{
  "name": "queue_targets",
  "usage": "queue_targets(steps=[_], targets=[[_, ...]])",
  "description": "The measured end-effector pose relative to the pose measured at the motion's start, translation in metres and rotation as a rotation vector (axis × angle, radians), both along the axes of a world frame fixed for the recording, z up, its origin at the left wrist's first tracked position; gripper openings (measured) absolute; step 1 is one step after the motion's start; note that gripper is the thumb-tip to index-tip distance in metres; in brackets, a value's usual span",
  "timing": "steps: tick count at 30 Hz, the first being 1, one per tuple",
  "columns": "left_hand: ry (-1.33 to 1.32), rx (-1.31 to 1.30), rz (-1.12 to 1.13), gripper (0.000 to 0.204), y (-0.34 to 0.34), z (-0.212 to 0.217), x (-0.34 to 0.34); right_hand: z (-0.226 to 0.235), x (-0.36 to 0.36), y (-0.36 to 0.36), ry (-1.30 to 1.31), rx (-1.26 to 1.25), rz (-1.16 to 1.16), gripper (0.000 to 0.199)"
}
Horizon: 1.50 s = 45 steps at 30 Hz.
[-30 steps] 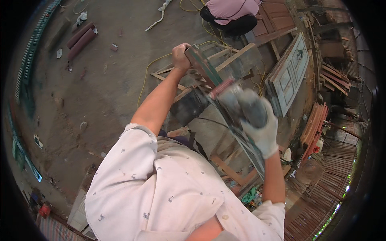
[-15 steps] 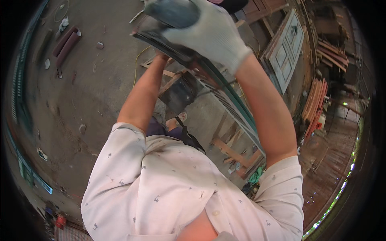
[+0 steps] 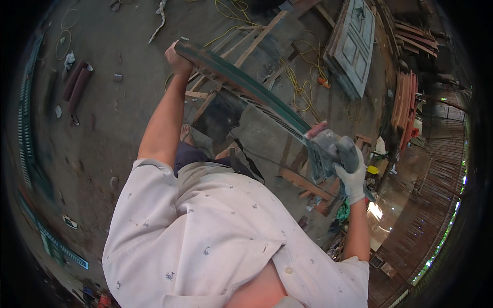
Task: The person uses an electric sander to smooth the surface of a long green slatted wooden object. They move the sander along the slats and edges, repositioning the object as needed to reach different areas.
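A long dark-green louvred shutter (image 3: 255,98) slants across in front of me from upper left to lower right, its narrow edge facing up. My bare left hand (image 3: 178,59) is closed round its far left end. In my right hand (image 3: 353,184), which wears a white knit glove, is a grey belt sander (image 3: 328,142) with a reddish belt at its front. The sander rests on or just over the near right part of the shutter; exact contact cannot be made out. My right fingers wrap the dark handle.
Wooden trestle pieces (image 3: 259,41) stand beyond the shutter. A yellow cord (image 3: 300,92) lies coiled on the floor. Panelled doors (image 3: 354,49) lean at upper right, near stacked planks (image 3: 404,105). Brown rolls (image 3: 77,82) lie at left, beside another green shutter (image 3: 25,113).
My right hand and the sander have moved from the shutter's far end down to its near right end. My left hand, hidden partly before, now shows at the far end.
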<state>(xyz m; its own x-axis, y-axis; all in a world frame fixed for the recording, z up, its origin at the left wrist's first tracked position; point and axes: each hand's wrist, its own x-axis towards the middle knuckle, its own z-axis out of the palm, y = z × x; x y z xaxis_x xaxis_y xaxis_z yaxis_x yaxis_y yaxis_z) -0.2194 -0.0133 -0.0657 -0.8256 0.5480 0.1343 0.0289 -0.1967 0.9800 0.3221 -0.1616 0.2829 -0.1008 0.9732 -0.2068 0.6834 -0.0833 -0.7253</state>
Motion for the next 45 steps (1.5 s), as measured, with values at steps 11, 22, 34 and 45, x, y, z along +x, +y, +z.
queue_targets(steps=[11, 22, 34, 45], targets=[[0.533, 0.167, -0.251, 0.049, 0.004, -0.114, -0.085, -0.003, -0.232, 0.067, -0.129, 0.303, 0.304, 0.069], [0.058, 0.044, -0.283, 0.037, 0.000, -0.039, -0.058, -0.011, -0.117, 0.006, -0.171, 0.273, -0.022, 0.067], [0.056, 0.021, -0.257, 0.034, 0.007, -0.042, -0.055, -0.010, 0.128, -0.072, -0.191, 0.164, -0.635, 0.072], [0.604, -0.161, -0.111, 0.044, 0.028, -0.101, -0.108, -0.015, -0.106, -0.001, -0.211, 0.263, -0.142, 0.080]])
